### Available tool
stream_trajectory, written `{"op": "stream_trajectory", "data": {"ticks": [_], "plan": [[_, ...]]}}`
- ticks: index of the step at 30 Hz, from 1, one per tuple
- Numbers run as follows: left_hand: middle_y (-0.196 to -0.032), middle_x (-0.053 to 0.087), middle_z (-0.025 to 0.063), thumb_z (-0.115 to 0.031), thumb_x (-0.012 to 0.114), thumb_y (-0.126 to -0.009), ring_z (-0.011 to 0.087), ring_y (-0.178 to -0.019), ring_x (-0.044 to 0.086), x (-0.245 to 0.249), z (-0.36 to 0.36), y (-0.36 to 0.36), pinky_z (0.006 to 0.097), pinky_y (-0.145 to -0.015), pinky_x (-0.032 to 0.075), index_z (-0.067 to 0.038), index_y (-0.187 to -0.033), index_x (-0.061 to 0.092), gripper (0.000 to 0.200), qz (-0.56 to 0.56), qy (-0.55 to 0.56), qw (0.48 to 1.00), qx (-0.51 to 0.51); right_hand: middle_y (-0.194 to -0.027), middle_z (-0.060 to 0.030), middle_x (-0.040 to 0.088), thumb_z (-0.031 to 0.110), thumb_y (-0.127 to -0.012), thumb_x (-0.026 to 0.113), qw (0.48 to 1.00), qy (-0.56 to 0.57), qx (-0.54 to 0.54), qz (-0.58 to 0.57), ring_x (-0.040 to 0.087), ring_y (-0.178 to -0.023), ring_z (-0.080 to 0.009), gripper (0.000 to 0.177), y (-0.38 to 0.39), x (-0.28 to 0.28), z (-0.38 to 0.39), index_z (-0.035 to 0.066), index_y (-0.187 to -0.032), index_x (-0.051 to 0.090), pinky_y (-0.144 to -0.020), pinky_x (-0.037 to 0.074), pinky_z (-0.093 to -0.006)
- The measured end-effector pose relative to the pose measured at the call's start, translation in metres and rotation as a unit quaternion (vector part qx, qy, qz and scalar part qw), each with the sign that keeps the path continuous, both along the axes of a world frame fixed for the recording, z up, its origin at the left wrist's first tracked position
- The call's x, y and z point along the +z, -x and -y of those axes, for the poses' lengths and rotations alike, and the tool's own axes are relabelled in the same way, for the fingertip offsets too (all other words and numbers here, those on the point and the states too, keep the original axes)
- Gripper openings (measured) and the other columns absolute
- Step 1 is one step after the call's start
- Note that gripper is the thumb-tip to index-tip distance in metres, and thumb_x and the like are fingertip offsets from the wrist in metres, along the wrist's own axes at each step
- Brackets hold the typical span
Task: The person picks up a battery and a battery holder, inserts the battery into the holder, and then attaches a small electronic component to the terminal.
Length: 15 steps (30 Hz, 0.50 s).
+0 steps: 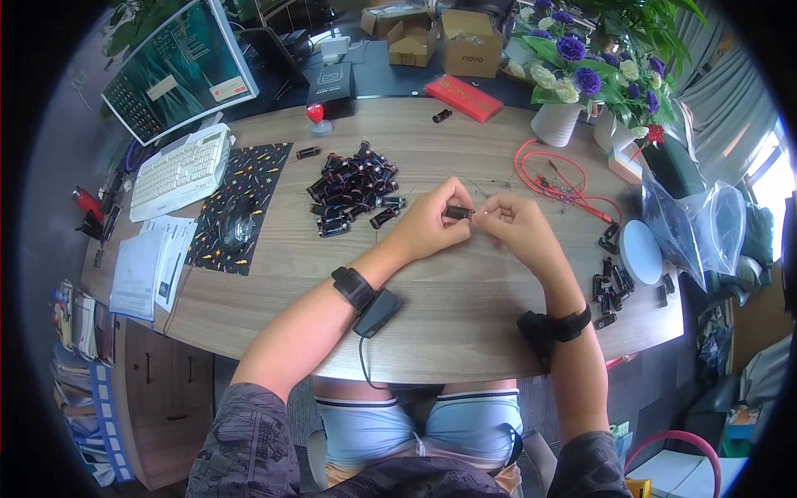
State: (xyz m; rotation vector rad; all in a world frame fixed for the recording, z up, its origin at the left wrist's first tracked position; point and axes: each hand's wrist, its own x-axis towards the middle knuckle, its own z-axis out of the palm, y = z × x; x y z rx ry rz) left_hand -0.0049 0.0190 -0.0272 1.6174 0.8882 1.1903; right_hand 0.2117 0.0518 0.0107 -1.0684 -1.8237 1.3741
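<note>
Near the middle of the desk, my left hand [433,222] is closed round a small black cylinder [457,212] lying sideways between its fingers. My right hand [513,226] touches the right end of that cylinder with fingertips pinched together; whatever they hold is too small to make out. Left of my hands lies a heap of similar black cylinders [353,184] with reddish edges. More black cylinders [610,286] are scattered at the right side of the desk, beside a round pale blue lid [641,252]. A red cable [584,170] is coiled beyond my right hand.
A keyboard [181,172], a patterned mat [253,178] with a mouse [238,226] and papers [137,274] lie left. At the back are a monitor [178,70], a red packet [464,98], cardboard boxes [470,60] and a white flowerpot [556,124]. A clear plastic bag [706,220] hangs right.
</note>
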Motion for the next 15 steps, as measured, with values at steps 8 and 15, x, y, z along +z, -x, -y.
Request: {"op": "stream_trajectory", "data": {"ticks": [8,15], "plan": [[-0.100,0.059,-0.0005,0.000,0.068,-0.091,0.0013,-0.089,0.057,-0.0006,0.0000,0.0001,0.0190,-0.072,0.050,-0.004,-0.115,0.054,0.027,0.029,0.004,0.999,0.018,-0.087,0.0011,0.069,0.012,-0.098,0.075,1.000,-0.024,0.020,-0.001,0.059,-0.072,-0.0046,0.016,-0.0009,0.0062,0.0009,-0.001,-0.107,0.073,-0.065,0.046,-0.0227],[-0.100,0.057,-0.0009,0.000,0.068,-0.091,0.0008,-0.088,0.056,-0.0010,-0.0016,0.0028,0.0181,-0.073,0.048,-0.004,-0.115,0.054,0.028,0.040,0.009,0.999,0.002,-0.086,0.0003,0.070,0.011,-0.098,0.075,0.997,-0.062,0.014,0.035,0.059,-0.072,-0.0054,0.021,0.0022,0.0092,0.0045,-0.003,-0.113,0.074,-0.065,0.046,-0.0232]]}}
